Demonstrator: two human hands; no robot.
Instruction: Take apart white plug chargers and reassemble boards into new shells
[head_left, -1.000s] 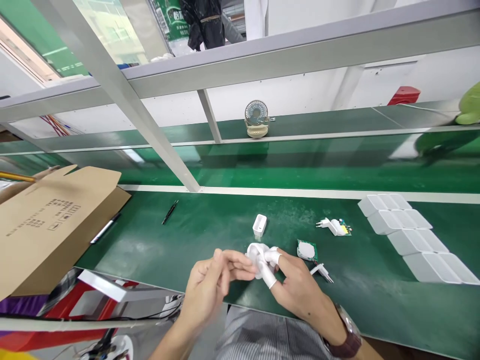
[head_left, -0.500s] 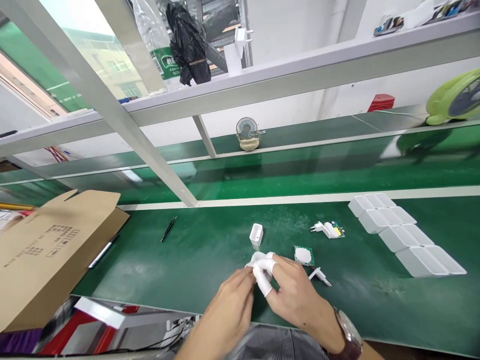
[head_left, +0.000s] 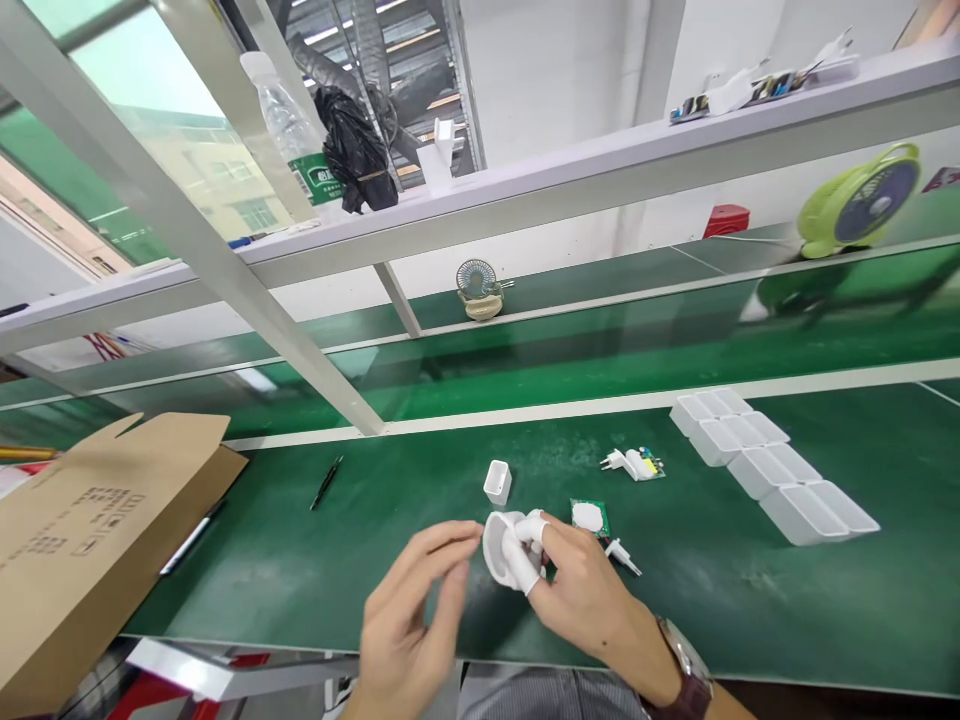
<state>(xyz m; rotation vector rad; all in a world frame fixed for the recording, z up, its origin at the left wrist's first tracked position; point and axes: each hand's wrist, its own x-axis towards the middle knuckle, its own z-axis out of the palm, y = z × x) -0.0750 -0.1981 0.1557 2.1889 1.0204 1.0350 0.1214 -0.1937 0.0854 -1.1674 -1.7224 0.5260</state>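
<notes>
The person's right hand, with smooth white covers over the thumb and forefinger, pinches a hollow, round-rimmed white shell above the near middle of the glossy green table. The left hand holds nothing; its fingers are loosely extended, the thumb well parted, their tips just left of the shell's rim. Whether they touch it cannot be told.

Just beyond the shell stands a small, boxy white case, hollow with rounded corners. To the right lie a square green circuit board bearing a pale, rounded patch and a white two-pin plug. Farther right, translucent rectangular trays form a slanting row. Slim black tweezers lie left, near a matte brown cardboard box.
</notes>
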